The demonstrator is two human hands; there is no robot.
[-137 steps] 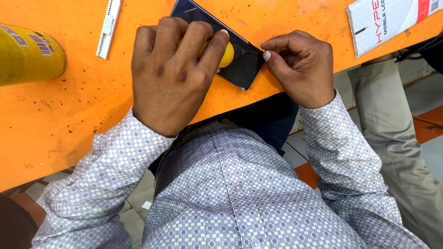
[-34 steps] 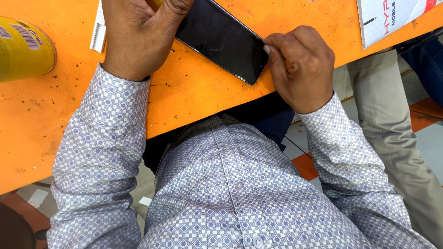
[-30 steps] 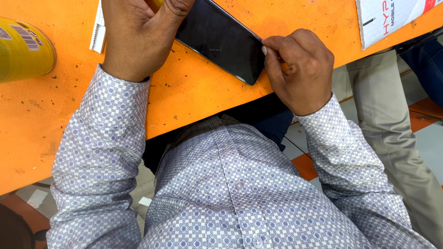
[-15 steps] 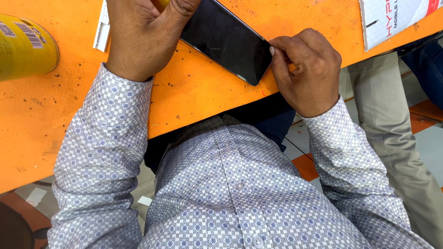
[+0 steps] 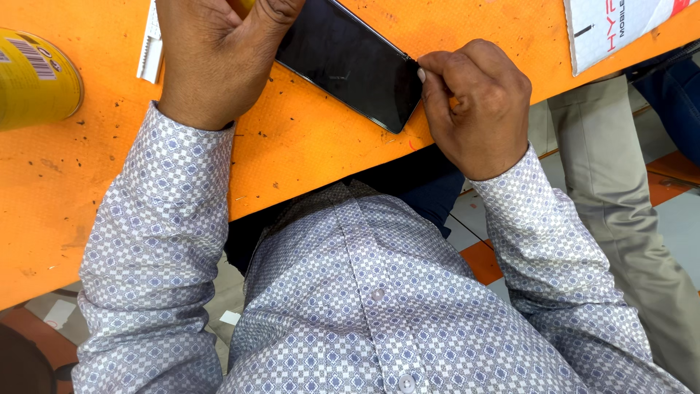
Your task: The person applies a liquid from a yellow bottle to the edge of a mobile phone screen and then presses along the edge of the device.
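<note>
1. A person in a patterned shirt leans over an orange tabletop (image 5: pixel 306 153), both hands at a black smartphone (image 5: pixel 350 62) lying flat and slantwise between them.
2. The left hand (image 5: pixel 215 55) rests curled over the phone's far end, fingers bent down onto it; a sliver of something yellow shows under the fingers at the frame's top edge, too hidden to identify.
3. The right hand (image 5: pixel 477 102) sits at the phone's near right edge, thumb and forefinger pressed together in a pinch at the screen's rim; what they pinch is too small to tell.
4. Just left of the left hand lies a white plastic strip (image 5: pixel 149 44); farther left stands a yellow can (image 5: pixel 36 80).
5. Beyond the right hand, at the tabletop's corner, sits a white printed box (image 5: pixel 612 29).
6. Right of the right hand, below the tabletop, another person's grey trouser leg (image 5: pixel 620 190) stands.
</note>
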